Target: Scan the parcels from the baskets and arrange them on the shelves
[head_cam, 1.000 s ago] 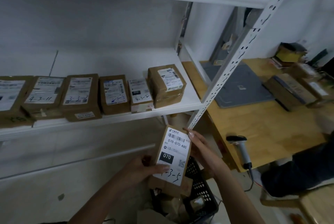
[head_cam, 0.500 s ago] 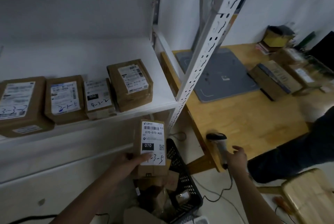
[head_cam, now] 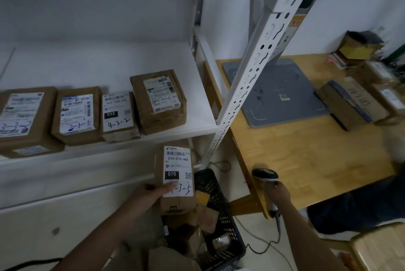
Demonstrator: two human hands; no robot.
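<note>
My left hand point(head_cam: 151, 194) holds a brown cardboard parcel point(head_cam: 175, 202) upright below the shelf edge, thumb across its white label, which reads 070 and a handwritten 3-5. My right hand point(head_cam: 281, 194) grips the handle of a barcode scanner point(head_cam: 265, 177) at the edge of the wooden table point(head_cam: 306, 157). A black plastic basket point(head_cam: 221, 222) with several more parcels stands on the floor beneath the held parcel. On the white shelf point(head_cam: 109, 67) several labelled parcels lie in a row, the rightmost point(head_cam: 158, 101) stacked a bit taller.
A white perforated shelf post point(head_cam: 245, 86) stands between shelf and table. On the table lie a grey pad point(head_cam: 282, 93) and several boxes point(head_cam: 350, 102) at the far right. Another person's dark-clothed leg point(head_cam: 361, 207) sits at the lower right, beside a wooden stool point(head_cam: 381, 251).
My right hand left the parcel, reached right and took hold of the scanner's handle. The left hand now holds the parcel alone. The view shifted right.
</note>
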